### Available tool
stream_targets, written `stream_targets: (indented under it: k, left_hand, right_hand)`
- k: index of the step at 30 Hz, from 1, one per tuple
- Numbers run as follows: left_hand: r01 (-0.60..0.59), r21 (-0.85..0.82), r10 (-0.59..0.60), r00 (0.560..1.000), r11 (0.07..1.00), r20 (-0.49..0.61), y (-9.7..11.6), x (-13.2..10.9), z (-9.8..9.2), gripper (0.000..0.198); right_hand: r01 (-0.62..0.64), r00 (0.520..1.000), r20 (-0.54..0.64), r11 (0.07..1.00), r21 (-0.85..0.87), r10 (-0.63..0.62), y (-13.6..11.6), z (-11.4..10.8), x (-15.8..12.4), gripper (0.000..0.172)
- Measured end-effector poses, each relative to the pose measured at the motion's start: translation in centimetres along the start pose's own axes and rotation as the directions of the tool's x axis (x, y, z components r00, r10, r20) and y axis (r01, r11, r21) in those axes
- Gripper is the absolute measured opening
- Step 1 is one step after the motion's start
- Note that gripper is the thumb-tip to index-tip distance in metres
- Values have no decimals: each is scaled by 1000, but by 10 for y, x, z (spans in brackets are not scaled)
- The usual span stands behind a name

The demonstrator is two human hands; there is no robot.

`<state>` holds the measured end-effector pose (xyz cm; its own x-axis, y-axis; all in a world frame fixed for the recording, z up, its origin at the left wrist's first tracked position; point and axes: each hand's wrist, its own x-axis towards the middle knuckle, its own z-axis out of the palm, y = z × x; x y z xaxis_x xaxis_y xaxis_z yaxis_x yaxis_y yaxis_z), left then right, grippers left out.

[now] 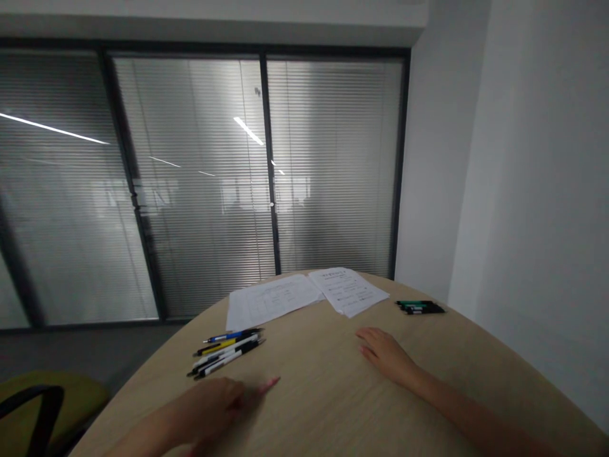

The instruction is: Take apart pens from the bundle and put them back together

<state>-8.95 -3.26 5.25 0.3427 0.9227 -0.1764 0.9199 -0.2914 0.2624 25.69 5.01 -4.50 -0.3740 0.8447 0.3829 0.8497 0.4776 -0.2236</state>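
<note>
My left hand [216, 406] is low over the near left part of the table, somewhat blurred. One of its digits points out to the right, apart from the rest, and nothing shows in its grasp. Just beyond it lies a loose row of several pens [227, 354], blue, yellow, and white with black. My right hand [386, 354] rests right of the middle, low at the tabletop, its fingers stretched to the left with a gap between them and nothing held. Farther right is a small bunch of dark pens [421, 308], some with green.
The round wooden table [323, 393] carries printed sheets, a left paper stack [271, 298] and a right paper stack [349, 292], at its far edge. A yellow-green chair [71, 400] with a black armrest stands at left. Blind-covered glass partitions [200, 209] rise behind; a white wall [533, 254] borders the right.
</note>
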Motion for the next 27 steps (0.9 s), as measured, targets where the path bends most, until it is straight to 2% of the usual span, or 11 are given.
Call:
stream_targets:
  k: [2, 5, 7, 10, 13, 16, 18, 20, 24, 27]
  left_hand:
    - [-53, -27, 55, 994, 998, 92, 10, 5, -4, 20]
    - [-153, -353, 212, 968, 923, 136, 28, 19, -1, 17]
    - [-134, -611, 254, 960, 780, 114, 41, 32, 8, 24]
    - [-120, -846, 233, 973, 520, 5, 59, 57, 31, 34]
    - [-110, -950, 184, 981, 292, -57, 73, 80, 52, 38]
    - [-116, -981, 91, 991, 157, -102, 83, 96, 66, 41]
    - [-120, -987, 54, 992, 103, -115, 87, 101, 71, 42]
    - [-129, -989, 33, 991, 65, -127, 90, 103, 74, 43]
    - [-215, -972, 53, 976, 99, -210, 93, 100, 74, 42]
    - [-257, -955, 58, 966, 151, -251, 93, 97, 74, 40]
  right_hand:
    - [3, 1000, 1, 1000, -6, -3, 0, 0, 0, 33]
    - [3, 1000, -1, 1000, 6, -3, 1, 2, 1, 33]
    - [-2, 1000, -6, 1000, 27, 2, 1, 2, 0, 32]
    - [11, 1000, -10, 998, 66, -11, -1, -2, -2, 31]
    - [66, 998, -28, 996, 54, -64, -6, -10, -5, 27]
    - [189, 981, -34, 982, -11, -189, -17, -18, -9, 25]
    - [278, 961, 0, 960, -19, -278, -28, -22, -12, 25]
    - [304, 951, 31, 950, 66, -306, -40, -24, -15, 26]
    - [216, 966, 63, 918, 333, -250, -58, -21, -20, 34]
    - [93, 982, 103, 881, 464, -157, -58, -14, -20, 33]
